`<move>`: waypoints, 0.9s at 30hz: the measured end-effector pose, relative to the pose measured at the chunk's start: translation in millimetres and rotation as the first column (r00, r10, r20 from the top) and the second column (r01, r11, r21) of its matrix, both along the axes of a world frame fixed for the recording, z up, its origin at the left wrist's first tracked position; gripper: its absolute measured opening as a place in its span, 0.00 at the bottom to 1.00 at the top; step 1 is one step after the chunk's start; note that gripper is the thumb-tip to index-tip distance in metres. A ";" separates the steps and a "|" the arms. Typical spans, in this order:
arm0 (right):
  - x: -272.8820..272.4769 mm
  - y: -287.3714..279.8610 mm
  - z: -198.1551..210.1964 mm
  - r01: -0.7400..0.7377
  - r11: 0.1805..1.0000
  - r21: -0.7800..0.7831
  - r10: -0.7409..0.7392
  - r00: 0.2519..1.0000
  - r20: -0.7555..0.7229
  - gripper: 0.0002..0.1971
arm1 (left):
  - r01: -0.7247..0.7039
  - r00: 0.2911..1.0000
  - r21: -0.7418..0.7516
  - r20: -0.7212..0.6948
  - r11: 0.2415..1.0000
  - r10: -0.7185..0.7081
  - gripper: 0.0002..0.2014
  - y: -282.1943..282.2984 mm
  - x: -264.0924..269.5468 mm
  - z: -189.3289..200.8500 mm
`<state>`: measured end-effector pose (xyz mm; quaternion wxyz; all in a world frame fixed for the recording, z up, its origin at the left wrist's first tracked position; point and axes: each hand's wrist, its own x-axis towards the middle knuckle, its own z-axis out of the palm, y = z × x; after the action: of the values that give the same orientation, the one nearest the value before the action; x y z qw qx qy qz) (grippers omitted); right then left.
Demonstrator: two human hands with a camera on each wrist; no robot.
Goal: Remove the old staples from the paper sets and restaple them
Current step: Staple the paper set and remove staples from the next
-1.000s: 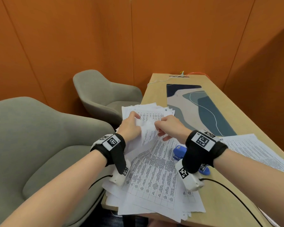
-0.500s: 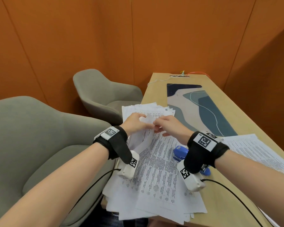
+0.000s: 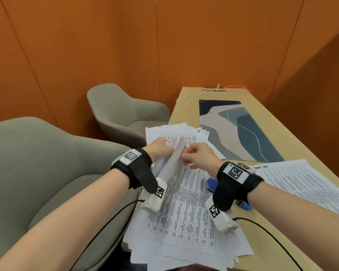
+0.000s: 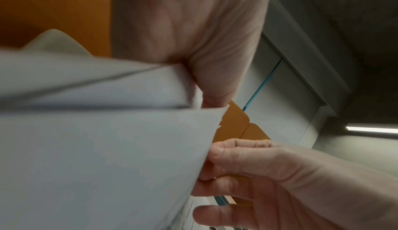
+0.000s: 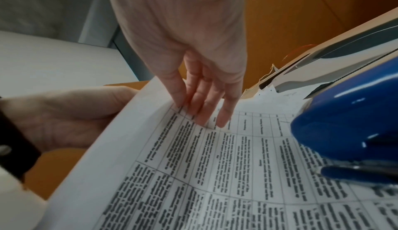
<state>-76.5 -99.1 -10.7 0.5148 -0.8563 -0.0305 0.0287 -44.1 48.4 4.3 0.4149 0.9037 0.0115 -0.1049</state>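
Observation:
A set of printed table sheets [image 3: 186,194] lies on top of a loose paper stack at the table's near left corner. Its upper pages [image 3: 172,159] are folded up into a ridge between my hands. My left hand [image 3: 167,143] grips these raised pages from the left, thumb [image 4: 215,87] pressed on the top corner. My right hand [image 3: 184,154] pinches the same corner from the right, fingers [image 5: 202,109] lying on the printed side; its thumb is hidden behind the sheet. No staple shows. A blue stapler [image 3: 211,185] sits on the papers under my right wrist.
A second spread of printed sheets [image 3: 305,184] lies on the wooden table [image 3: 186,106] at the right. A patterned desk mat [image 3: 247,132] covers the far middle. Two grey chairs [image 3: 37,165] stand left of the table, and orange walls close in behind.
The upper pages have risen from lying curled to a steep ridge. My left hand has slid right and up along them, and both hands now meet at the top corner.

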 end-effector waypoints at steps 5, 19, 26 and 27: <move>0.9 -5.1 -0.9 -0.119 0.981 -0.154 0.143 0.978 0.152 0.12 | 0.003 0.994 -0.241 -0.107 0.971 -0.030 0.10 2.9 -3.8 2.6; 6.1 -19.4 -2.7 -0.089 0.984 0.152 0.099 0.993 -0.064 0.07 | 0.027 0.994 -0.076 0.109 0.997 -0.019 0.22 10.7 1.7 -8.1; 3.9 -12.2 -7.7 -0.043 0.998 0.051 0.039 0.996 0.084 0.06 | 0.203 0.929 0.002 0.317 0.979 -0.194 0.26 11.5 -6.7 -5.1; 4.7 -10.5 -8.9 -0.040 0.998 0.040 0.036 0.994 0.099 0.06 | 0.217 0.935 0.030 0.282 0.976 -0.217 0.29 12.6 -5.5 -6.2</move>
<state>-71.8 -109.6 -19.6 0.5297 -0.8450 -0.0729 -0.0044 -49.6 61.0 -1.9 0.3990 0.9047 -0.1479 -0.0197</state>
